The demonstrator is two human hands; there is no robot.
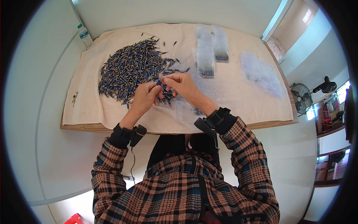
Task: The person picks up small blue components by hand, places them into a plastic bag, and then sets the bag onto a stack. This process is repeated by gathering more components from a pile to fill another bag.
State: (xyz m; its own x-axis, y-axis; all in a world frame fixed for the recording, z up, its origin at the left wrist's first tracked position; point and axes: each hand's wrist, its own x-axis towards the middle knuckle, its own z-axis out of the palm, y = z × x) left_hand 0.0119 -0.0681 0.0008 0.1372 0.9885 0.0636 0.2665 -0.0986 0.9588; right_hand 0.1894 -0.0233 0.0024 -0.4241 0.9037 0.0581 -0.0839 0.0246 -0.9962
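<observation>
A large heap of small dark blue pieces with brass-coloured ends (128,71) lies on the cloth, looking like slim metal connectors. At the heap's right edge my two hands meet, fingertips almost touching. My left hand (144,96) is closed, with a small dark blue piece (159,82) showing at its thumb and fingertips. My right hand (182,86) pinches beside it; what it holds is hidden by the fingers. More loose pieces (168,98) lie just below the hands. Near my right wrist is a clear plastic bag (183,112) with some pieces at its end.
Filled clear bags (206,56) lie at the back right, with flat clear bags (261,74) farther right. A bottle (85,35) stands at the back left corner. A small metal item (75,98) lies at the left. Beyond the table's right edge is a fan (301,98).
</observation>
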